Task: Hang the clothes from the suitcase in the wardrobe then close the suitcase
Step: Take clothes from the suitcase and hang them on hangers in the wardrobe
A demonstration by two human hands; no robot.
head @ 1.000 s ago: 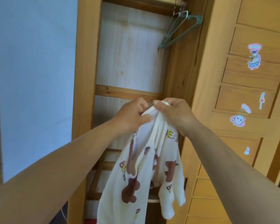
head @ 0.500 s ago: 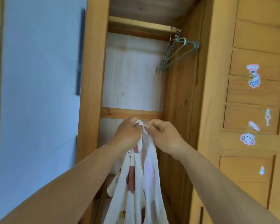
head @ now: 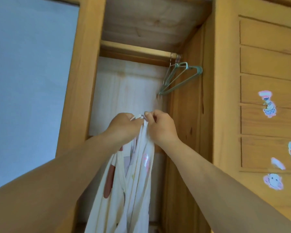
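From my remote seat I look up into an open wooden wardrobe (head: 84, 81), its pale back panel (head: 124, 98) framed by tall side posts, with a blue wall (head: 29, 81) to the left. To the right stands a panelled door (head: 267, 115) dotted with cartoon stickers (head: 269, 106). A white garment (head: 133, 190) with brown and pink prints hangs in front of the wardrobe opening, held up by its top edge and trailing down out of view. My left hand (head: 124, 126) grips the bunched top of the garment with curled fingers; my right hand (head: 160, 125) pinches the same edge just beside it, the two hands nearly touching. Higher up, a wooden rail (head: 138, 49) crosses the opening, and a cluster of green hangers (head: 180, 78) hangs at its right end, well above the hands.
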